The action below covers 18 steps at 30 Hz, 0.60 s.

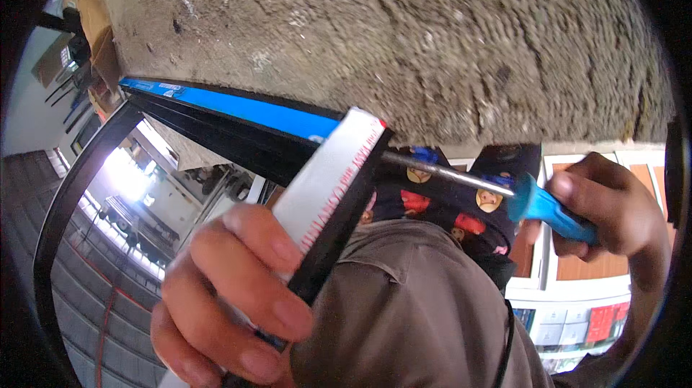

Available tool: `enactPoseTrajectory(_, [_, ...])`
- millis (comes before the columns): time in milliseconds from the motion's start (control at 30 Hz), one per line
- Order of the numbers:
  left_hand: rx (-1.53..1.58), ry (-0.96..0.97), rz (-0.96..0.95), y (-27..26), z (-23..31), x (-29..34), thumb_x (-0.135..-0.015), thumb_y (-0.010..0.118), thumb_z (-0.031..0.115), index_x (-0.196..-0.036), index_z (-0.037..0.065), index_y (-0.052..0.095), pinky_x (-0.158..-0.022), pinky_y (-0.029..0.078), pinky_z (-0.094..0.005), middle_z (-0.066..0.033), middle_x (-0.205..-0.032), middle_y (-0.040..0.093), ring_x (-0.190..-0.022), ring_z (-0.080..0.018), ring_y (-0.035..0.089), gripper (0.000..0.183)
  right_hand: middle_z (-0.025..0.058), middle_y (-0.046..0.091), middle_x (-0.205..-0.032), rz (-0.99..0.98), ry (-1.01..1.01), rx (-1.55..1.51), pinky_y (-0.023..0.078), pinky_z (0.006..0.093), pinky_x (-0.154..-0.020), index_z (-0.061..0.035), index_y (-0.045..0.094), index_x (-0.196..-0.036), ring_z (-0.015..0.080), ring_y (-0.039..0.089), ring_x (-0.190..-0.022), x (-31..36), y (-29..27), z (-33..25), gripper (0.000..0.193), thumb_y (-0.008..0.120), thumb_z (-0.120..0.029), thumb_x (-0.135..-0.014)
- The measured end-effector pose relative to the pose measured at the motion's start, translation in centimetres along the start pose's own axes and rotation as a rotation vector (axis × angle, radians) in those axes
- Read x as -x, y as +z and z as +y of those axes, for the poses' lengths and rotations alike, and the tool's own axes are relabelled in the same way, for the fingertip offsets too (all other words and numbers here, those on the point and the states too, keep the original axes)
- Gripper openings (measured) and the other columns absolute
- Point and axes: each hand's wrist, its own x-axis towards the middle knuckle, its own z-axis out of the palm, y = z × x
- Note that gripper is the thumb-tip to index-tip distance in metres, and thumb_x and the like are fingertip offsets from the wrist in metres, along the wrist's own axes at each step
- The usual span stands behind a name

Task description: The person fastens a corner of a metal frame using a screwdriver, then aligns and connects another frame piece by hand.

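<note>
Brown cardboard (95, 24) left, red box (604, 322) lower right.

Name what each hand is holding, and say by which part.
The left hand holds the black frame by the side bearing a white strip; the right hand holds the screwdriver by its blue handle.

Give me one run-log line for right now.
left hand: gripping black frame | right hand: holding blue-handled screwdriver | shaft: runs to frame's edge, tip hidden | on frame: white strip, blue strip
</note>
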Motion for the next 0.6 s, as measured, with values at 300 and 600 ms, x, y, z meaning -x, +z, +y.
enactPoseTrajectory(300, [-0.296, 0.394, -0.005, 1.7, -3.1, -1.2, -0.085, 0.084, 0.028, -0.120, 0.018, 0.057, -0.096, 0.044, -0.0528, 0.0027, -0.099, 0.063, -0.097, -0.0258, 0.063, 0.046, 0.0138, 0.064, -0.093, 0.298, -1.097, 0.412, 0.049, 0.0283, -0.065, -0.0026, 0.060, -0.096, 0.0220, 0.066, -0.081, -2.3, 0.9, 4.1, 0.036, 0.078, 0.004, -0.065])
enactPoseTrajectory(600, [-1.318, 0.407, -0.622, -1.6, -2.8, -7.8, -0.079, 0.083, 0.042, -0.114, 0.006, 0.065, -0.085, 0.051, -0.0449, -0.0111, -0.103, 0.067, -0.092, -0.0278, 0.066, 0.053, 0.0217, 0.068, -0.103, 0.678, -1.465, 1.240, 0.048, 0.0345, -0.053, -0.0035, 0.064, -0.131, 0.0248, 0.066, -0.071, -0.1, 0.2, 5.8, 0.057, 0.080, -0.010, -0.076])
